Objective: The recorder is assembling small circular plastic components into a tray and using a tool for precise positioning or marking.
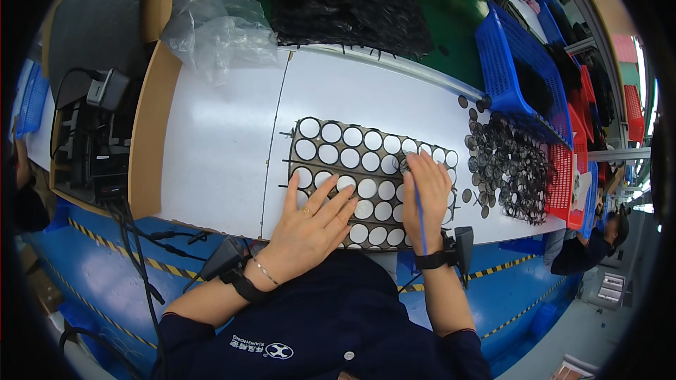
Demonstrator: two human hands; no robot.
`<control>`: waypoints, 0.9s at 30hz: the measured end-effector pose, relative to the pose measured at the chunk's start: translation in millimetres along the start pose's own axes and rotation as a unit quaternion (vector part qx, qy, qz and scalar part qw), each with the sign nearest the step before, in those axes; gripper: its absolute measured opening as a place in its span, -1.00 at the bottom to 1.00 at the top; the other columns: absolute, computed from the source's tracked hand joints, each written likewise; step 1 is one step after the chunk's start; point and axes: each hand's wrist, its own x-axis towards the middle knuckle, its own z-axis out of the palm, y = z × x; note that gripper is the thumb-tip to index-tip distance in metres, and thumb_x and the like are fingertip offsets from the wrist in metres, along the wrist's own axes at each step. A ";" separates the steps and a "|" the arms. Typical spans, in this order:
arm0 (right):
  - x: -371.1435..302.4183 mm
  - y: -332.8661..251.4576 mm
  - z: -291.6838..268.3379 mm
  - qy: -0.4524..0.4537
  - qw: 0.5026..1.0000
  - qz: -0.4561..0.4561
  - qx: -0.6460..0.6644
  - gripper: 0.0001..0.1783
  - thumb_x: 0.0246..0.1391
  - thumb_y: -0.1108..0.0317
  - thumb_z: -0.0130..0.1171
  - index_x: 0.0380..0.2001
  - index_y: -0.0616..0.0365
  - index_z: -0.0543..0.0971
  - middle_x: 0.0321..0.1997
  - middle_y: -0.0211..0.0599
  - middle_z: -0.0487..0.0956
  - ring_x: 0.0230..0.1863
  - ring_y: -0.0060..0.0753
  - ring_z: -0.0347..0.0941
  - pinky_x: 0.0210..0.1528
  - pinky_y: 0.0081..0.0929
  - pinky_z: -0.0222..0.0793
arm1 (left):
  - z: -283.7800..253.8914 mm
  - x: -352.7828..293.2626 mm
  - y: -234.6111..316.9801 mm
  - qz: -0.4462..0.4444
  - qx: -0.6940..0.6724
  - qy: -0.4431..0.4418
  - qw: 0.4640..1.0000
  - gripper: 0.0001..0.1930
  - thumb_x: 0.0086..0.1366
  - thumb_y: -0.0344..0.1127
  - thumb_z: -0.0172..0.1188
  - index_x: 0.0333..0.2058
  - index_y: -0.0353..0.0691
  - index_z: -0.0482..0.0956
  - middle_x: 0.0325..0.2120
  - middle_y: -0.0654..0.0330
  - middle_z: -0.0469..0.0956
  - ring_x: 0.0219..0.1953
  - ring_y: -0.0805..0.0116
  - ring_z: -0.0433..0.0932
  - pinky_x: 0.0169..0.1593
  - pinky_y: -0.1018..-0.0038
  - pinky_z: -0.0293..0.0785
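Observation:
A rectangular tray (345, 157) with rows of round white discs in dark rings lies in front of me on the white table. My left hand (313, 229) rests on its lower left part, fingers spread and holding nothing. Over the right part of the tray is my right hand (428, 200), its fingers close together around a thin blue stick (420, 214) that runs along the palm toward the wrist. A small dark mesh disc (402, 162) shows beside those fingertips; whether they pinch it I cannot make out. Both hands hide some of the white discs.
Right of the tray spreads a heap of dark round pieces (510, 162). Behind it stand a blue basket (500, 63) and a red basket (561, 183). A cardboard box (151, 127) with devices and cables is at left, near clear plastic bags (222, 28). Black bagged goods (352, 14) lie beyond the table.

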 end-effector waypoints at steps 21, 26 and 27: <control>6.6 -25.0 5.7 -0.122 0.949 0.125 0.262 -0.74 0.33 0.26 0.17 -0.03 0.11 0.68 0.03 -0.20 0.68 0.24 -0.18 0.49 0.41 -0.10 0.09 | 6.6 20.5 -11.3 -0.043 0.055 -0.019 0.997 -0.44 0.26 -0.06 0.32 0.21 -0.05 0.52 0.32 0.28 0.37 0.46 0.09 0.13 0.37 -0.37 -0.13; 7.0 -25.6 6.1 -0.127 0.957 0.105 0.239 -0.75 0.31 0.29 0.18 -0.02 0.10 0.66 0.03 -0.23 0.68 0.24 -0.21 0.49 0.41 -0.12 0.09 | 6.0 19.8 -11.7 -0.042 0.053 -0.017 0.998 -0.43 0.26 -0.06 0.33 0.22 -0.05 0.52 0.33 0.27 0.36 0.46 0.07 0.13 0.37 -0.38 -0.13; 5.7 -26.1 7.4 -0.127 0.957 0.105 0.239 -0.75 0.31 0.29 0.18 -0.02 0.10 0.66 0.03 -0.23 0.68 0.24 -0.21 0.49 0.41 -0.12 0.09 | 6.1 19.8 -11.8 -0.041 0.052 -0.015 0.998 -0.43 0.25 -0.06 0.33 0.22 -0.05 0.52 0.33 0.27 0.35 0.46 0.07 0.13 0.37 -0.38 -0.13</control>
